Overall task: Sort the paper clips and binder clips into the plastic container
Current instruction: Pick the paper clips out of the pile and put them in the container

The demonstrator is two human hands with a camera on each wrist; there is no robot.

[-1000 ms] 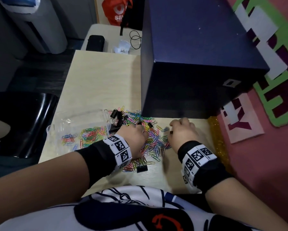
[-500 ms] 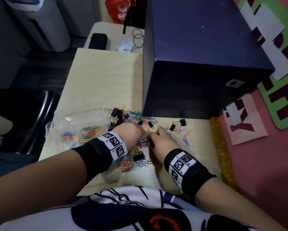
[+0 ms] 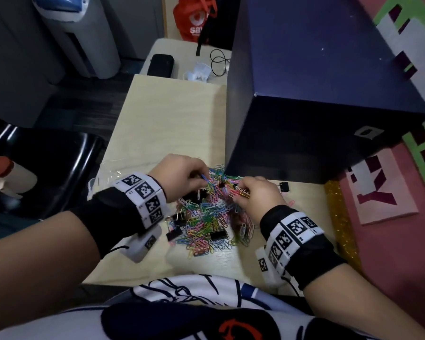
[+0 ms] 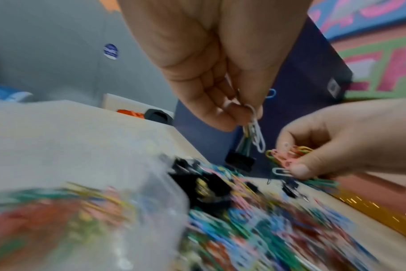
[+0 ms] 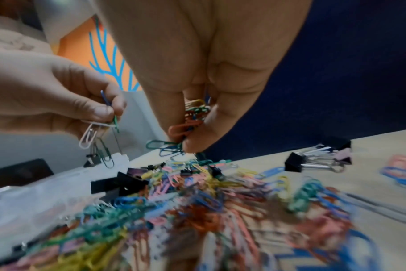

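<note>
Paper clips (image 3: 207, 224) — pink, green, blue, yellow, white — among black binder clips (image 3: 218, 235), beside a navy box (image 3: 317, 94).

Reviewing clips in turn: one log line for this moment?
left hand: pinches paper clips, binder clip dangling | right hand: pinches paper-clip bunch | pile: unsorted

Pale matt wood table (image 3: 172, 123) (clear glossy plastic container (image 4: 132, 207) beside).
</note>
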